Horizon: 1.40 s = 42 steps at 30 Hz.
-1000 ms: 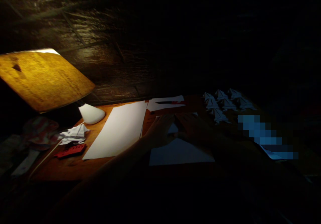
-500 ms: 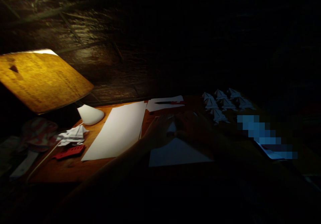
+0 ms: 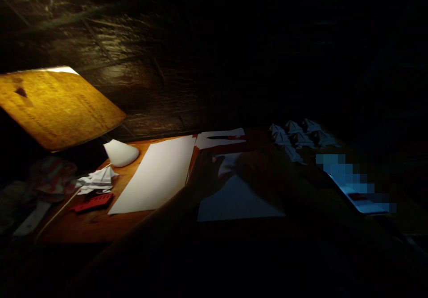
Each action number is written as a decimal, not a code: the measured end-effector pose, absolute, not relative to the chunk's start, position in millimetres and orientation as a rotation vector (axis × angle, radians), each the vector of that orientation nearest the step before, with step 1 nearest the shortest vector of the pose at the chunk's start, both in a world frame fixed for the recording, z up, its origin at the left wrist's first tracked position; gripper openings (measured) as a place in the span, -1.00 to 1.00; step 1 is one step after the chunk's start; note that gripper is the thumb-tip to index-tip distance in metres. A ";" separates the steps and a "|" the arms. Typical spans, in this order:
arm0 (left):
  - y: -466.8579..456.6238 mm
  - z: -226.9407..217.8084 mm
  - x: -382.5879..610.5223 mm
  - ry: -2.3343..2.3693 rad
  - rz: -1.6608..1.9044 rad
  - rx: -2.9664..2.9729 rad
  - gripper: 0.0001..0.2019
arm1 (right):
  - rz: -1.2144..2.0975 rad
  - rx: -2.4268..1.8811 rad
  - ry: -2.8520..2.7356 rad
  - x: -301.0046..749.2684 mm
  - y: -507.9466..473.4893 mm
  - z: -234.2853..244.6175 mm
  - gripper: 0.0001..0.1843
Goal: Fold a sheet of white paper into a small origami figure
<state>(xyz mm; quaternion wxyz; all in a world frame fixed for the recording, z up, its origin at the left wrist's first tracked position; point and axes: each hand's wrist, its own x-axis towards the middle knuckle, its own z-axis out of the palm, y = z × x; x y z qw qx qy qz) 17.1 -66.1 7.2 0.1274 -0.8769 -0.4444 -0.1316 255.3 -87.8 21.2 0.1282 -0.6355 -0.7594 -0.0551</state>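
The scene is very dark. A white sheet of paper (image 3: 239, 197) lies in front of me on the wooden table (image 3: 96, 224), its far part folded. My left hand (image 3: 205, 175) rests on the sheet's left side, fingers lying over the paper. My right hand (image 3: 264, 171) presses on the fold at the right, fingers bent down on the paper. Both hands are in shadow and their fingertips are hard to make out.
A larger blank sheet (image 3: 155, 175) lies to the left. Behind are a red-handled knife (image 3: 224, 136) on paper, several folded paper figures (image 3: 301, 137), a white cone (image 3: 121, 152), crumpled paper (image 3: 96, 179), a red flat object (image 3: 93, 201) and a lit yellow lampshade (image 3: 56, 106).
Both hands have shifted a little on the sheet, the left hand sliding left and back so that more of the folded paper shows between them.
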 end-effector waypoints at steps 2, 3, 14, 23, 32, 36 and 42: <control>-67.2 7.5 16.4 -1.309 -0.378 -2.529 -0.43 | -0.159 -1.850 -2.205 254.0 -87.6 20.7 -0.20; -67.8 7.2 16.3 -1.318 -0.385 -2.520 -0.43 | -0.163 -1.855 -2.197 253.3 -87.6 20.1 -0.20; -76.1 3.7 18.0 -1.384 -0.360 -2.482 -0.42 | -0.212 -1.864 -2.226 254.3 -90.1 21.3 -0.26; -75.6 -0.6 15.8 -1.388 -0.364 -2.467 -0.38 | -0.241 -1.887 -2.264 259.9 -87.5 22.9 -0.23; -76.1 2.1 17.3 -1.402 -0.340 -2.498 -0.38 | -0.152 -1.758 -2.289 259.7 -87.2 15.2 -0.24; -74.7 0.6 17.1 -1.418 -0.338 -2.507 -0.35 | -0.161 -1.698 -2.288 256.0 -88.8 11.5 -0.18; -64.8 -0.6 17.1 -1.345 -0.364 -2.657 -0.35 | -0.154 -1.707 -2.284 260.7 -83.5 8.3 -0.24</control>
